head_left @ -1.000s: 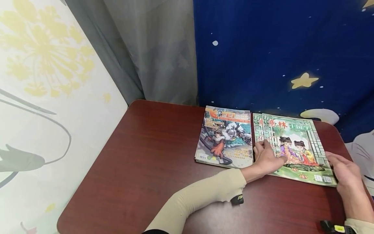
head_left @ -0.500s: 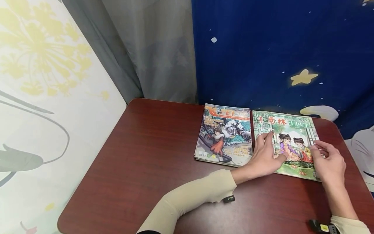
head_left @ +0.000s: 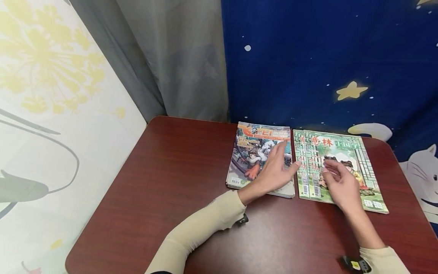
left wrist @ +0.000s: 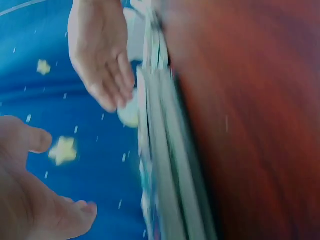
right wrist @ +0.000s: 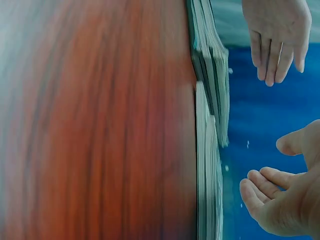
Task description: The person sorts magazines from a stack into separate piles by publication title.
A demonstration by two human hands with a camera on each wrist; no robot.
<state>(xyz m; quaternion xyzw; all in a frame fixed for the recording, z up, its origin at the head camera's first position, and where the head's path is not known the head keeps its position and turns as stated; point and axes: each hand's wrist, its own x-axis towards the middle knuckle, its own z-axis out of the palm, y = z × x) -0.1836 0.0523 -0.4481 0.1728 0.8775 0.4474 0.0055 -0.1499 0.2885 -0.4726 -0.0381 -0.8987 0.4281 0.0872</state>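
Note:
A pile of magazines with a grey-blue comic cover and orange title lies on the left. My left hand hovers over its right part, fingers extended and thumb spread, holding nothing. To the right lie green-covered magazines, the upper one offset rightward so a strip of the lower shows. Above them is my right hand, fingers loosely bent and holding nothing. In the right wrist view a gap shows between the right hand and the magazines' page edges. The left hand partly covers the comic cover.
The magazines rest near the back edge of a dark red wooden table. A blue star-patterned curtain and a grey curtain hang behind it. A pale patterned wall borders the left side.
My left hand has left the green magazines and moved left over the comic pile. My right hand has let go of the green magazines' right edge and moved left above their cover.

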